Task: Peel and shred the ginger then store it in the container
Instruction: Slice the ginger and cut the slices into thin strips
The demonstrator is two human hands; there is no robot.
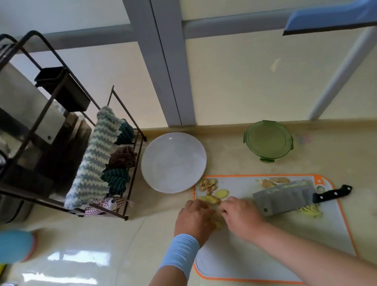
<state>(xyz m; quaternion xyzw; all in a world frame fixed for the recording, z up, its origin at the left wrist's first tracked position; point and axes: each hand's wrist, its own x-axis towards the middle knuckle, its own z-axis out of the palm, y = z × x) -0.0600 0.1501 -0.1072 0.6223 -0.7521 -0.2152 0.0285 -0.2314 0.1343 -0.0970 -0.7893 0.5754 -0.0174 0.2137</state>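
My left hand point(193, 220) and right hand point(241, 214) meet over the near-left part of the cutting board point(265, 255), both with fingers bent onto the ginger point(211, 200) gathered between them. The left hand grips the lump from its side and the right pinches at it from the other, though my own knuckles hide just how the fingertips sit. I hold it low against the board so the pieces cannot roll off the edge. The cleaver point(285, 197) lies flat just to the right of my right hand, blade toward me and handle pointing away to the right; neither hand is on it, which leaves both free to sort the ginger. A small heap of yellow shreds point(311, 212) sits beyond the cleaver on the right, kept apart from the uncut pieces. The peels point(209, 186) are pushed to the far-left corner of the board, just ahead of my left hand, out of the cutting area. A white plate point(173, 162) lies on the desk point(97, 234) ahead of my left hand, touching the board's corner. The green container point(268, 140) stands well ahead of my right hand with its lid on, so I judge that storing has not begun and more cutting remains.
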